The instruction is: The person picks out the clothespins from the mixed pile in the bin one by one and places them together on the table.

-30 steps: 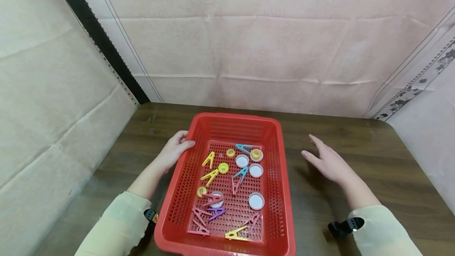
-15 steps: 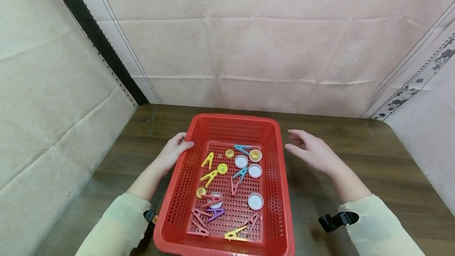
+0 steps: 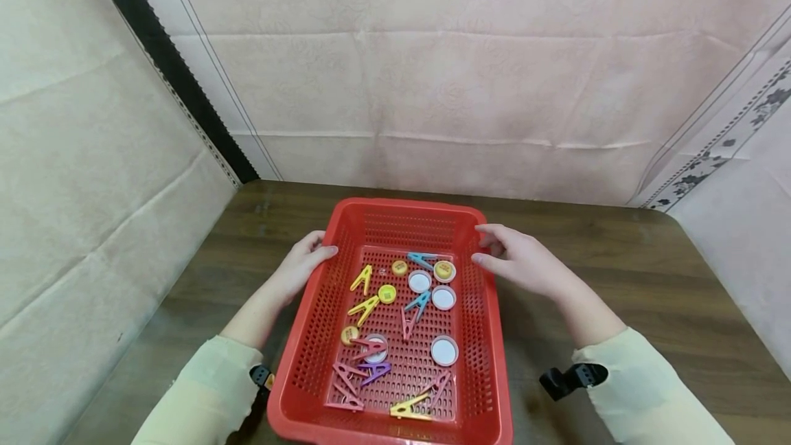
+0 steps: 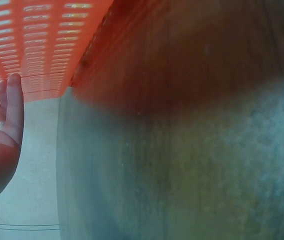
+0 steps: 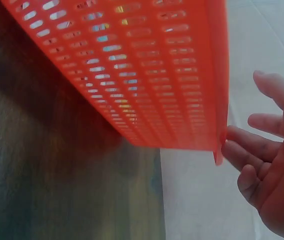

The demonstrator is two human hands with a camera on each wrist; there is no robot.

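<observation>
A red perforated plastic basket sits at the middle front of the wooden table. My left hand holds its left rim, thumb over the top and fingers along the outer wall; the left wrist view shows those fingers against the slotted side. My right hand hovers at the right rim with thumb and fingers spread, fingertips over the edge in the head view. Inside the basket lie several clothespins, among them a yellow clothespin and a purple clothespin. Round bottle caps lie among them, including a white-lined cap and a yellow cap.
The wooden table ends at a cloth-covered wall behind the basket. More cloth hangs at the left and right sides. A black strap device is worn on the right wrist.
My right hand has moved left from out over the table to the basket's right rim. My left hand stays on the left rim, and the basket's contents look the same.
</observation>
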